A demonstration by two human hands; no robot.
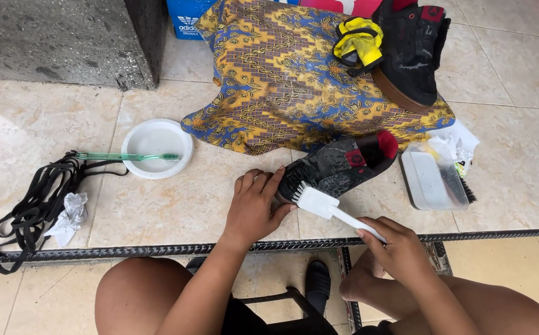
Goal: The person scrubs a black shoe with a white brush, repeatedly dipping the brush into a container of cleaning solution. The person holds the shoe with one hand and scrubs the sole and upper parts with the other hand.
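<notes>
1. Nearest us, our right hand (400,251) pinches the white handle of a scrub brush (328,208), fingers wrapped tight round its lower end; the handle's long axis runs up and to the left from that grip, with the bristle head at the far end.

2. Just beyond, our left hand (254,208) lies pressed flat, fingers together, against the toe of a black shoe (344,164), pinning it to the tiled floor (176,205). The brush head touches the shoe just beside those fingertips.

3. The shoe lies up and to the left of the right hand's grip, its length running from the toe under our left hand out to the red-lined heel on the right. Our left hand is the nearer of the two to it.

4. Farther left, a green toothbrush (127,157) rests across a white bowl (158,147), with a heap of black laces (37,205) and a crumpled wrapper (70,216) beside it.

5. To the right, a clear plastic tray (434,180) holds a dark brush.

6. Farthest off, a blue and yellow patterned cloth (282,80) carries the second black shoe (412,49) and a yellow rag (359,40).
</notes>
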